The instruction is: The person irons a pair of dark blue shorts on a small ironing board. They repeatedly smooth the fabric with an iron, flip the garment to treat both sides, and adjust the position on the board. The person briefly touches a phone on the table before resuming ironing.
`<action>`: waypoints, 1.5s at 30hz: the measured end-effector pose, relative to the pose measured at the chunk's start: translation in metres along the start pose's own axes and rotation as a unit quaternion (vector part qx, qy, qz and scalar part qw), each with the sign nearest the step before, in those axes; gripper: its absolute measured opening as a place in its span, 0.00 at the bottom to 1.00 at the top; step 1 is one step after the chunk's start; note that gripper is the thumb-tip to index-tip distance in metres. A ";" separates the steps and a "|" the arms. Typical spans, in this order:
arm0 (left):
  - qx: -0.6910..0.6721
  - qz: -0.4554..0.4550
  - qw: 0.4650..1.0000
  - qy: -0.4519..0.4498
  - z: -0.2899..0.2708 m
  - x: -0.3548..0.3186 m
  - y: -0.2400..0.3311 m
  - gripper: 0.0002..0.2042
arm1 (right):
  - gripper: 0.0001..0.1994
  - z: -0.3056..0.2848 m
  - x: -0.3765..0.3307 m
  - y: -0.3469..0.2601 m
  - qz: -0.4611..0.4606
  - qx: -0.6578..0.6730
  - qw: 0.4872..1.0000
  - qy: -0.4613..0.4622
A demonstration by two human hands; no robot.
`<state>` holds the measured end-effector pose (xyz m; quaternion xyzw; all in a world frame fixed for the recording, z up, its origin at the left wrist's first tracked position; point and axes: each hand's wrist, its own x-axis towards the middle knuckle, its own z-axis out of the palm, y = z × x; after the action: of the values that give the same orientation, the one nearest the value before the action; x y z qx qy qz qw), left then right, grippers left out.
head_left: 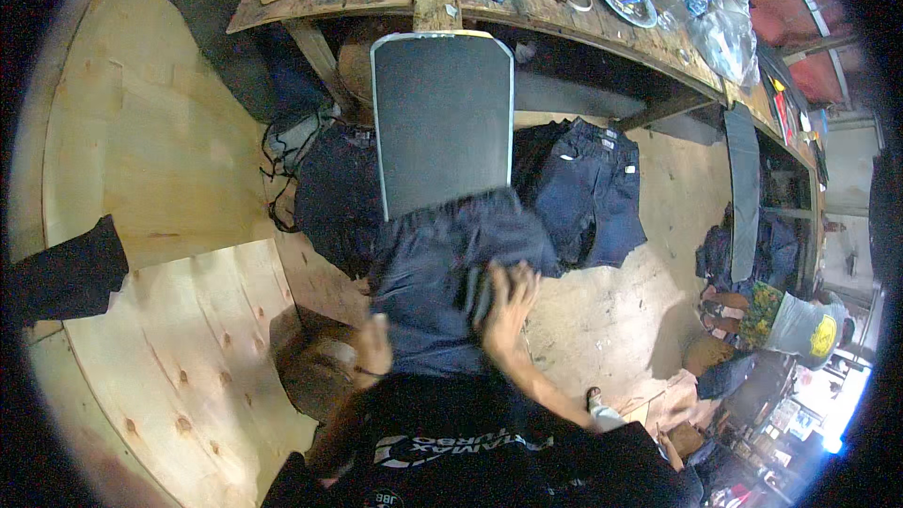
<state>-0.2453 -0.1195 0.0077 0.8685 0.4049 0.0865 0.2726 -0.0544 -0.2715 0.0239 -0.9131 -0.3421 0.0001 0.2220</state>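
Note:
Dark navy shorts (461,254) with an elastic waistband lie in front of me. Their waist end covers the lower part of a dark, pale-edged board (444,122) that juts from the workbench. My right hand (511,306) lies over the right side of the shorts, its fingers stretched out and somewhat blurred. Beside the left edge of the same shorts is my left hand (374,346); its fingers are smeared by motion and partly hidden, so its grip does not show.
More dark shorts lie on both sides of the board, one pair to the left (334,193) and others to the right (597,193). Across the back runs a cluttered wooden workbench (583,42). Plywood sheets (188,357) stand at left. Another person (790,325) is at far right.

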 end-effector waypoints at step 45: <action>0.039 0.375 0.925 -0.051 0.078 0.379 0.141 0.64 | 0.36 0.036 0.145 -0.021 -0.308 0.323 0.783 -0.433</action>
<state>0.1257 0.0598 -0.0072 0.9701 0.0378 0.1222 0.2064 0.0382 -0.1520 0.0217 -0.5382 -0.6451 0.4376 0.3206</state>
